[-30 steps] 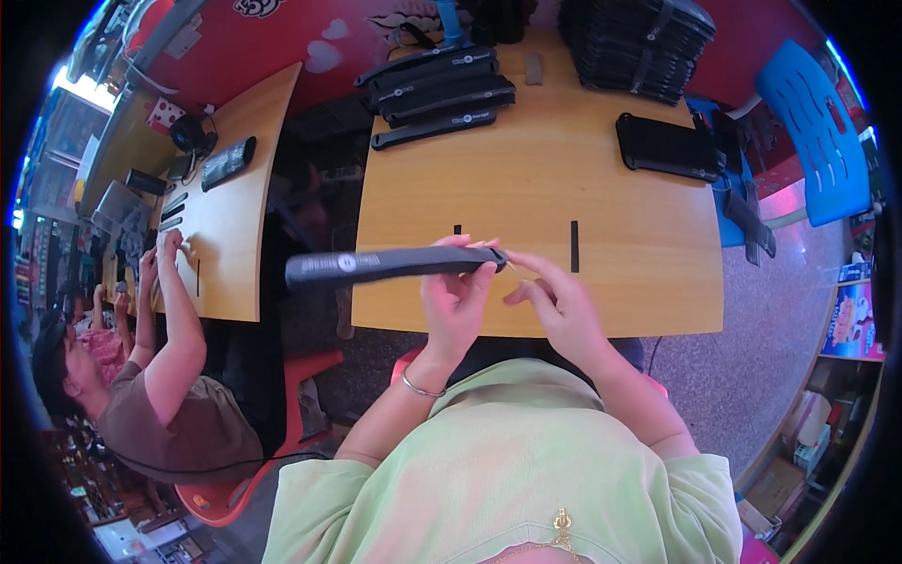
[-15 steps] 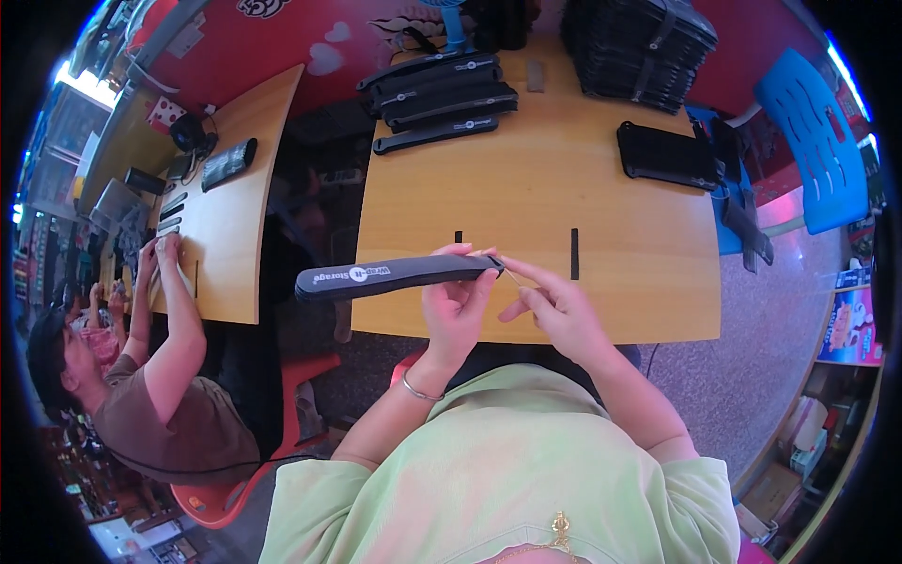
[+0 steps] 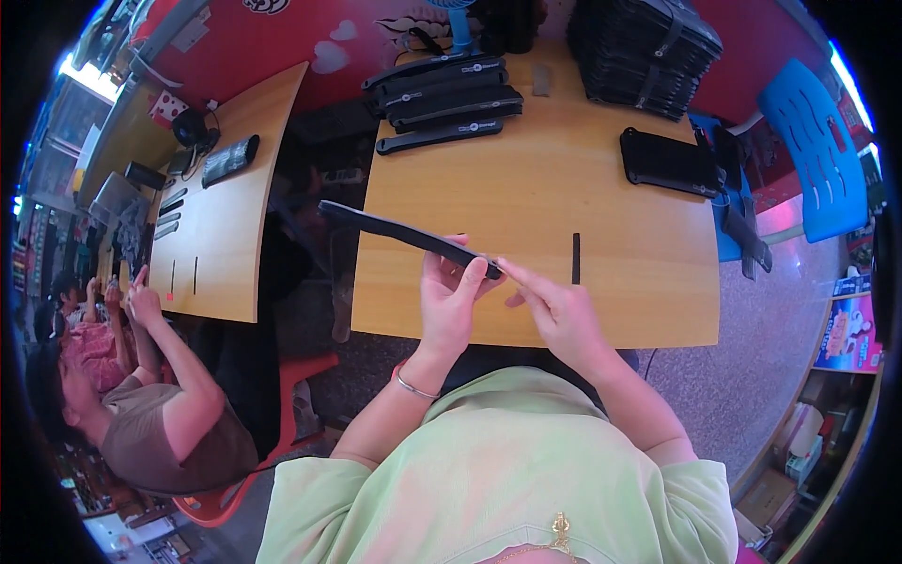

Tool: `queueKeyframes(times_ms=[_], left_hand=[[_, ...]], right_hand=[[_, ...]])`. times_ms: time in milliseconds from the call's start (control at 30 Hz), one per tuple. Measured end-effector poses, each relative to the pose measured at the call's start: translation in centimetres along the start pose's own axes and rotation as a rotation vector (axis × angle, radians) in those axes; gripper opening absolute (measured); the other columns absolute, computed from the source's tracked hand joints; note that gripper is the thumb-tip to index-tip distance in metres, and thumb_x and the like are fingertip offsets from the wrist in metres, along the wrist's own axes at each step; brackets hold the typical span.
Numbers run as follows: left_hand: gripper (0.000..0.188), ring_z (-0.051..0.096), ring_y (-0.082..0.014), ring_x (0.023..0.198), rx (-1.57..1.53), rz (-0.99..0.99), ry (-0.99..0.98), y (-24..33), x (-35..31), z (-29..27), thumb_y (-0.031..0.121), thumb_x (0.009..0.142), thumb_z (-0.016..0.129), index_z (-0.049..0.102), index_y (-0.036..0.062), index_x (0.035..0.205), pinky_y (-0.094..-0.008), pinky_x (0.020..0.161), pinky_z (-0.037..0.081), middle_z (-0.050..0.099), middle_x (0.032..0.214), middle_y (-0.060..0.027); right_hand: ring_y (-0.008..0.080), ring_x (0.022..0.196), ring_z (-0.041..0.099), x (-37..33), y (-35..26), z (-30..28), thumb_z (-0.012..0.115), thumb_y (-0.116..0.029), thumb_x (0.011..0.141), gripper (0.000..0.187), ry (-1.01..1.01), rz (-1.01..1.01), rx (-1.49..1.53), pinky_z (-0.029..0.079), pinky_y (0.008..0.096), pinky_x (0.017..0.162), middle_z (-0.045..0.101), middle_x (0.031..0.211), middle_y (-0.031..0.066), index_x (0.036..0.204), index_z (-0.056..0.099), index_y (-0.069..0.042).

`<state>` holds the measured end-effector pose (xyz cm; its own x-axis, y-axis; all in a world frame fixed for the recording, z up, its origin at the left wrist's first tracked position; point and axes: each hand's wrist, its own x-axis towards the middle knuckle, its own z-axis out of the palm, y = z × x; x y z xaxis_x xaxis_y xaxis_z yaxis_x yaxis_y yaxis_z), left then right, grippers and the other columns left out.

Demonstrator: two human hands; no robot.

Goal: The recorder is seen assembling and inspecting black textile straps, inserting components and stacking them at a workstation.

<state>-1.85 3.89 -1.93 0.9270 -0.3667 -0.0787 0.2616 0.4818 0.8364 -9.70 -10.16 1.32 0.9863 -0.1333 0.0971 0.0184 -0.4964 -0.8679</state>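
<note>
My left hand (image 3: 449, 305) is closed round a long, flat black strap (image 3: 395, 231), pinching it near its right end with the thumb on top. From my fingers the strap slants up to the far left, its narrow edge turned toward me. My right hand (image 3: 564, 315) has its index finger stretched to the strap's right end, touching it or my left thumb. The right thumb appears apart from that finger. Small details at the strap's tip are hidden by my fingers. A short, thin black strip (image 3: 576, 258) lies on the wooden table (image 3: 489, 193) beyond my right hand.
Several black straps (image 3: 442, 94) are piled at the far left of the table, near a blue fan (image 3: 460, 28). Stacked black cases (image 3: 644, 56) and a black pouch (image 3: 667, 162) lie right. A blue chair (image 3: 813, 141) stands beyond. Another person (image 3: 178, 414) works at the left table (image 3: 221, 235).
The strap has turned edge-on, its free end swinging up and away. A thin thread-like line by my right index finger no longer shows. The person at left has moved their hands nearer themselves.
</note>
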Motion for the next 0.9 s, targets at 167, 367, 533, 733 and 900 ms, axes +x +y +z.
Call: queueKeyframes(times_ms=[167,367,533,733,900], left_hand=[[0.033,0.061,-0.0168,0.09,0.017,0.013,0.003,0.2,0.0,0.3,0.006,0.09,0.058,0.042,0.0062,0.119,-0.0369,0.083,0.056,0.056,0.098,-0.0071],[0.033,0.061,-0.0202,0.097,0.062,0.086,-0.039,0.2,0.0,0.3,0.002,0.09,0.056,0.041,0.0053,0.119,-0.0393,0.086,0.054,0.057,0.1,-0.0085],[0.038,0.06,-0.0187,0.102,0.343,0.321,-0.123,-0.1,-0.1,0.3,-0.007,0.085,0.059,0.041,-0.0012,0.118,-0.0275,0.088,0.049,0.06,0.102,-0.0119],[0.037,0.059,-0.0176,0.103,0.341,0.373,-0.105,0.3,-0.1,0.5,-0.008,0.086,0.058,0.041,-0.0009,0.118,-0.0274,0.089,0.047,0.061,0.107,-0.0152],[0.034,0.06,-0.0151,0.098,0.189,0.3,-0.036,0.4,0.0,0.8,-0.004,0.088,0.056,0.041,0.0015,0.118,-0.0264,0.089,0.045,0.062,0.107,-0.016]], right_hand=[[0.0252,0.067,0.066,0.0,0.5,0.6,0.053,0.001,0.082,0.05,0.097,-0.124,-0.102,0.052,0.0344,0.06,0.067,0.079,0.0095,0.128,0.053,-0.019],[0.0254,0.069,0.066,0.1,0.2,0.2,0.054,-0.001,0.082,0.05,0.085,-0.107,-0.192,0.052,0.0356,0.061,0.067,0.078,0.0087,0.129,0.053,-0.019],[0.0194,0.062,0.063,0.4,-0.4,-0.1,0.051,-0.004,0.087,0.047,-0.013,0.037,-0.049,0.048,0.0321,0.056,0.068,0.08,0.0074,0.131,0.05,-0.019],[0.0031,0.056,0.046,1.0,-1.2,0.2,0.044,-0.005,0.093,0.041,-0.126,0.326,0.623,0.038,0.0218,0.053,0.068,0.079,0.003,0.133,0.046,-0.013],[0.0075,0.06,0.053,0.6,-0.5,1.5,0.045,-0.001,0.092,0.045,0.016,0.09,0.384,0.042,0.0224,0.058,0.069,0.08,0.0055,0.135,0.045,-0.016]])
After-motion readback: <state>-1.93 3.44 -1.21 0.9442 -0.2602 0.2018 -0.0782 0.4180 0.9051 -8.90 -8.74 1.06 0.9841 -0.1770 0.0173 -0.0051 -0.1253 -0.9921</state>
